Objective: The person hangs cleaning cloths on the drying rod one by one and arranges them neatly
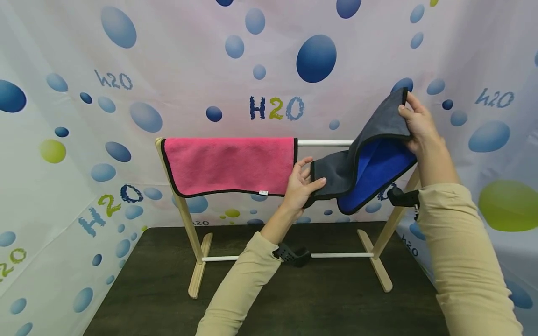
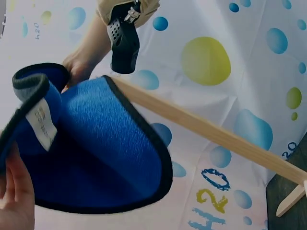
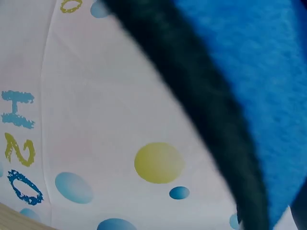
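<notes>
A towel, grey on one face and blue on the other with black edging, is stretched between both hands in front of the rack's right half. My left hand pinches its lower left corner between thumb and fingers. Higher up, my right hand grips the opposite end at the upper right. The blue face hangs in a fold, and a white label shows near the left hand. Close up in the right wrist view, the black edge hides the right hand.
A pink towel with black edging hangs over the left part of the rack's white top bar. Wooden legs stand on a dark table, joined by a lower white bar. Behind is a curtain with bubbles and lettering.
</notes>
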